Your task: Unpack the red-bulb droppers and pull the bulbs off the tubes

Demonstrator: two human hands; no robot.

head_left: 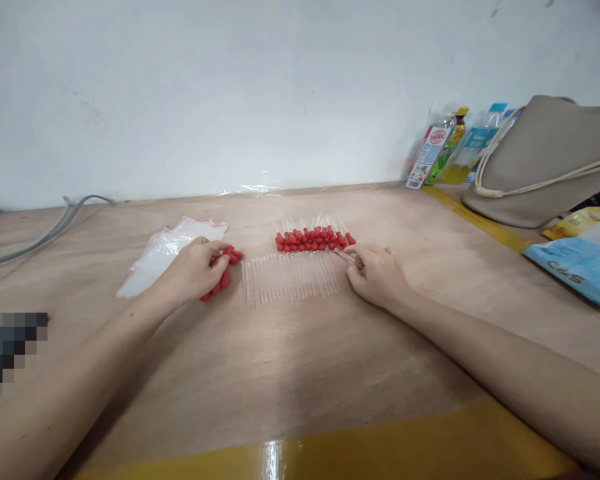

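My left hand [198,265] is over a small heap of red rubber dropper bulbs [222,283], thumb and fingers closed around a bulb at its top. My right hand [377,272] pinches a clear glass dropper tube [347,256], its free end pointing left. Between the hands lies a row of bare clear tubes [290,277], side by side. Just behind them, droppers with red bulbs fitted [310,239] form a dense row, their clear tips pointing to the wall.
Clear plastic zip bags [153,263] lie behind my left hand. Grey cables [65,220] run along the far left. At the right stand a carton [430,157], drink bottles [473,153] and a grey bag [545,160], with a blue packet [575,270] nearer. Yellow tape [330,443] edges the table.
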